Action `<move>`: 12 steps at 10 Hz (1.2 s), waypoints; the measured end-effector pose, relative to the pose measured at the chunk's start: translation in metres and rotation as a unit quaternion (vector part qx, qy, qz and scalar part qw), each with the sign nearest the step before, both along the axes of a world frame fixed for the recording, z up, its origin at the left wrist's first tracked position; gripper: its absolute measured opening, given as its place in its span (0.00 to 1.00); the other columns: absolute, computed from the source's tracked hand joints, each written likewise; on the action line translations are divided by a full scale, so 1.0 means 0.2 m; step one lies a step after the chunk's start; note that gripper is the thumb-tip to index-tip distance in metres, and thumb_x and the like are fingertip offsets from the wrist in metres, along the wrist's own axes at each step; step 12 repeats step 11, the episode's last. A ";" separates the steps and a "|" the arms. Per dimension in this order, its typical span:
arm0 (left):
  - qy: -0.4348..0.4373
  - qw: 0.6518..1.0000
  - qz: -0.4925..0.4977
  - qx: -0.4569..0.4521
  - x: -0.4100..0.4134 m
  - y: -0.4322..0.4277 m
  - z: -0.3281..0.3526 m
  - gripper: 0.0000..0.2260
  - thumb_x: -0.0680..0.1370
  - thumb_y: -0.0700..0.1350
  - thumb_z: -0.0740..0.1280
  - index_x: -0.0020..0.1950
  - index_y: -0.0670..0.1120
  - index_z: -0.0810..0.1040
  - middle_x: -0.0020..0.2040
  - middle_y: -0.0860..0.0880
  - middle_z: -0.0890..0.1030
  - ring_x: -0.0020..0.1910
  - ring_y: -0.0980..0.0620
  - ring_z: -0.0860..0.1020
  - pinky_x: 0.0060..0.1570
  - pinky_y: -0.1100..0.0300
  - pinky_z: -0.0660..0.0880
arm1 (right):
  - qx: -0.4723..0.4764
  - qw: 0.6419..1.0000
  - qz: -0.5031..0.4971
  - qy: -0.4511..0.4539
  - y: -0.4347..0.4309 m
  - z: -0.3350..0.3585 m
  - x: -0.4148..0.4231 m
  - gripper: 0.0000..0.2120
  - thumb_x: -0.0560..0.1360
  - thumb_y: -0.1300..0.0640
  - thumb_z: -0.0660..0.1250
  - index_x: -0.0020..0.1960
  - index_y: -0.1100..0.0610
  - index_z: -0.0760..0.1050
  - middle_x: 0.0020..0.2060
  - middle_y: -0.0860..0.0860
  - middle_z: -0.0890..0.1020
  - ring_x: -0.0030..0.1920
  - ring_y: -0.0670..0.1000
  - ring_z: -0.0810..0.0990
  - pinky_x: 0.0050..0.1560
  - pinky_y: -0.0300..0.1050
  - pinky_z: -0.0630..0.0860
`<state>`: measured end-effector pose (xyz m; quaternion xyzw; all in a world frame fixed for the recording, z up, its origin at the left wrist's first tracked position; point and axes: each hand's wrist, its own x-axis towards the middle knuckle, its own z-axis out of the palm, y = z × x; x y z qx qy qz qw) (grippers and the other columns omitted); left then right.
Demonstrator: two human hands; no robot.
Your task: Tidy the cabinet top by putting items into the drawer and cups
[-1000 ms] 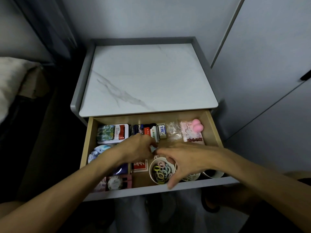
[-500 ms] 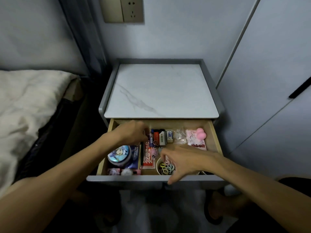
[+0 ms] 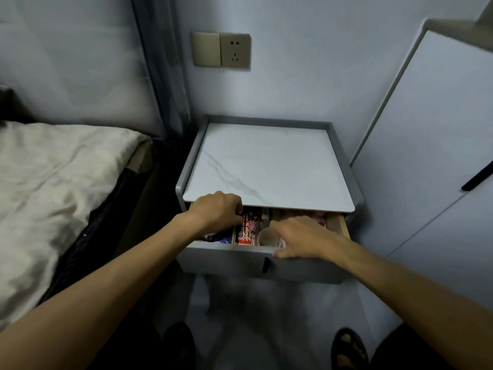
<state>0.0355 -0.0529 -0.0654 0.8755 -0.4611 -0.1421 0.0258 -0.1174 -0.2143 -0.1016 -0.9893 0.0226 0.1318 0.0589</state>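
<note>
at the far left lies the bed. left of centre, the left hand reaches into the drawer, fingers curled among the packets; whether its grip holds one cannot be told. the cup sits inside, centre. the right hand rests loosely open on the drawer front. the cabinet top looks bare. judged best: withdraw both hands before pushing it shut squarely.

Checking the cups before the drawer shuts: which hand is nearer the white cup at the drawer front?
Right. The right hand lies over the white cup, fingers at its rim. The left hand is apart from it, further left, reaching into the drawer.
</note>
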 end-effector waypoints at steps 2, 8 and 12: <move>-0.013 1.000 -0.001 -0.005 0.04 -0.06 -0.03 0.15 0.78 0.53 0.65 0.63 0.52 0.76 0.57 0.48 0.81 0.54 0.46 0.79 0.47 0.55 0.73 | -0.034 0.997 -0.011 -0.063 -0.14 -0.01 0.12 0.14 0.70 0.45 0.68 0.47 0.51 0.67 0.39 0.43 0.72 0.38 0.49 0.72 0.38 0.47 0.70; -0.020 0.998 -0.047 0.032 0.16 -0.13 0.04 0.18 0.79 0.53 0.64 0.68 0.52 0.71 0.61 0.49 0.79 0.57 0.46 0.77 0.49 0.55 0.71 | -0.081 0.995 -0.054 0.012 -0.29 -0.01 0.38 0.13 0.72 0.52 0.66 0.50 0.56 0.66 0.42 0.53 0.77 0.40 0.56 0.75 0.40 0.49 0.70; 0.016 0.998 -0.049 0.039 0.12 -0.16 0.31 0.17 0.79 0.53 0.65 0.67 0.51 0.72 0.59 0.49 0.81 0.48 0.50 0.81 0.52 0.54 0.76 | 0.033 0.988 -0.152 0.022 -0.28 0.34 0.31 0.08 0.77 0.53 0.65 0.55 0.52 0.75 0.50 0.50 0.78 0.45 0.50 0.77 0.44 0.43 0.72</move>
